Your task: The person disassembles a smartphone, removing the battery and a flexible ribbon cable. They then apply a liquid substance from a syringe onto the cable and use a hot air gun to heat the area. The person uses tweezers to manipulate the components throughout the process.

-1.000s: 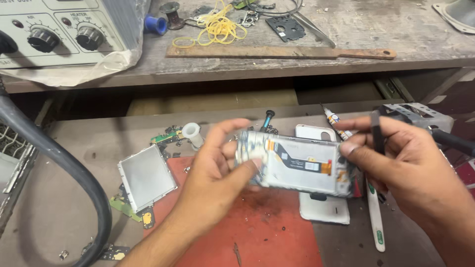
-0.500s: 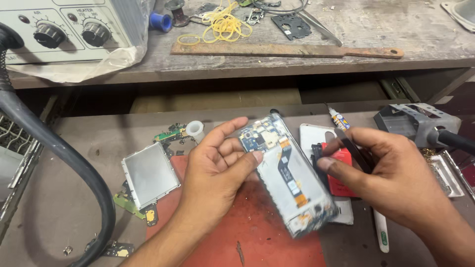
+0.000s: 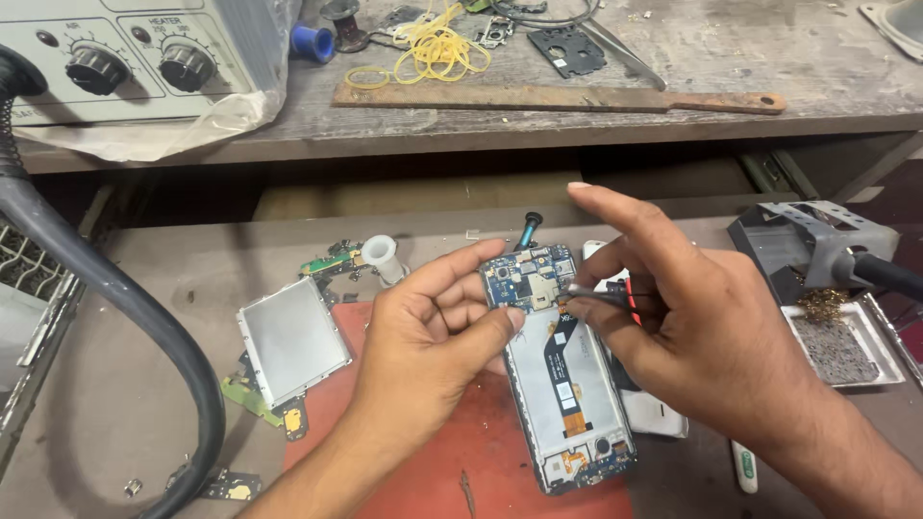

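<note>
opened phone (image 3: 567, 384) over red mat (image 3: 404, 481) at desk's front edge | left hand (image 3: 433, 346) pinches its upper side; right hand (image 3: 692, 336) grips tweezers (image 3: 601, 296) on circuit board (image 3: 529, 279) | light, stiff, fragile; hold by frame edges

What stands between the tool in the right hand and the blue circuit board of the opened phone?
Nothing visible. The right hand holds the thin dark tool with its tip at the circuit board; the left hand grips the phone from the side.

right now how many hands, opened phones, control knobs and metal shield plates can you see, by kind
hands: 2, left hand and right hand
opened phone: 1
control knobs: 2
metal shield plate: 1
total: 6
</note>
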